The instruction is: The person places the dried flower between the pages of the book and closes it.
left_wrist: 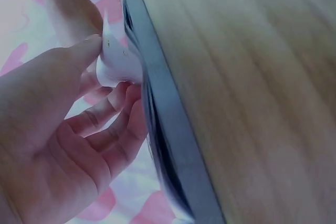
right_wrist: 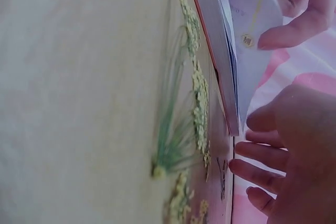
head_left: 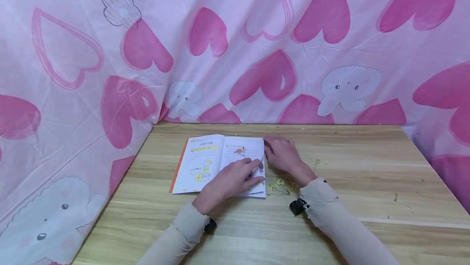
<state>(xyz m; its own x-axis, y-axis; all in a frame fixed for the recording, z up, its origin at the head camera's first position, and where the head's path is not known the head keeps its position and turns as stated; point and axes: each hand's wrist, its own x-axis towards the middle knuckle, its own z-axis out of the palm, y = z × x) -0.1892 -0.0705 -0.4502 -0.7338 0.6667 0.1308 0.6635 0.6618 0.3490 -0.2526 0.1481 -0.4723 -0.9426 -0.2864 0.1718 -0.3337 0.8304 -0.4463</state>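
Note:
An open book point(head_left: 200, 167) with an orange cover edge lies on the wooden table. My left hand point(head_left: 235, 177) is over its right-hand page point(head_left: 231, 144). In the left wrist view, a page point(left_wrist: 118, 61) curls up between the thumb and fingers of that hand. Beside the book's far right corner is my right hand point(head_left: 284, 154), its fingers fairly straight in the right wrist view and nothing seen in them. Small yellow flower sprigs point(head_left: 279, 183) with green stems lie right of the book, under the right forearm. An orange sprig-like figure point(head_left: 240, 150) shows on the right page; whether printed or real, I cannot tell.
Another thin sprig point(head_left: 317, 163) lies right of the right wrist, and small bits point(head_left: 395, 196) are scattered on the table point(head_left: 367, 167). A pink heart-patterned cloth point(head_left: 220, 73) hangs behind and along the left side. Each wrist wears a black camera point(head_left: 297, 207).

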